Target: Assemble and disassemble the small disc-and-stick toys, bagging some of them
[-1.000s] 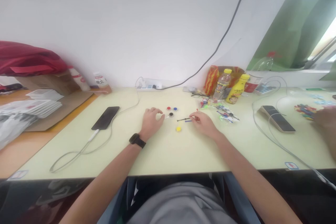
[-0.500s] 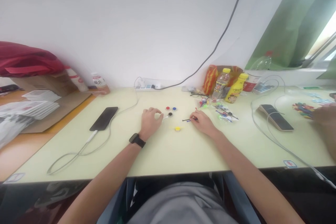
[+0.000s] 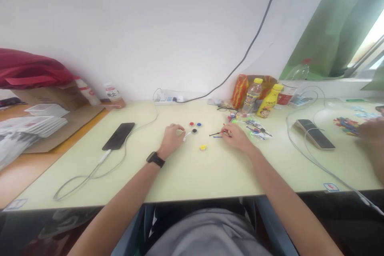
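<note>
My left hand (image 3: 172, 139), a watch on its wrist, is closed with thumb and forefinger around a small white stick-like piece (image 3: 187, 135). Just beyond those fingertips lie a black round piece (image 3: 194, 131), a red one (image 3: 191, 123) and a blue one (image 3: 199, 124). My right hand (image 3: 236, 137) has its fingers pinched at the end of a thin black stick (image 3: 214, 133). A thin blue stick (image 3: 217, 137) lies close under these fingers. Between the hands, nearer to me, rests a yellow round piece (image 3: 203, 147).
Clear bags of small coloured parts (image 3: 258, 130) lie right of my right hand, before a yellow bottle (image 3: 269, 102). A phone (image 3: 118, 136) with a looping cable is at left. On the right are a dark slanted device (image 3: 315, 134) and another person's hand (image 3: 372, 134).
My right hand has shifted slightly right and its fingers have moved; the black and blue sticks now lie farther apart. My left hand has drawn slightly back, and the white piece has tilted.
</note>
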A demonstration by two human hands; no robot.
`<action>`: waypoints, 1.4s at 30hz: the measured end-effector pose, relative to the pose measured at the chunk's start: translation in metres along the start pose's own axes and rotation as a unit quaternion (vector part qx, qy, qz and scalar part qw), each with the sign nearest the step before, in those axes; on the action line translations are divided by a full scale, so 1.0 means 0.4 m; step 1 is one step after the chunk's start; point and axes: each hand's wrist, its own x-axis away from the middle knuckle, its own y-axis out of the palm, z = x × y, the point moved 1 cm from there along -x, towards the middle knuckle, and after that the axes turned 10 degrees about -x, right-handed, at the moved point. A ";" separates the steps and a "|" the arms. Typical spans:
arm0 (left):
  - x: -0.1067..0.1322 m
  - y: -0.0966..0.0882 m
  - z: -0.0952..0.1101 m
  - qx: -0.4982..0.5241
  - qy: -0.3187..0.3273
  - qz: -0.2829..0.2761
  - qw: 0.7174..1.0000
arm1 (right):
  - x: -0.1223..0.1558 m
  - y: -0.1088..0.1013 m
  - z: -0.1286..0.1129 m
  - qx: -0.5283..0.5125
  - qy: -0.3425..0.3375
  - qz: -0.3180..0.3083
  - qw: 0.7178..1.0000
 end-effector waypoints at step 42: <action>0.105 -0.051 0.163 0.013 0.297 -0.155 0.942 | 0.009 0.022 -0.040 -0.107 0.024 -0.053 0.993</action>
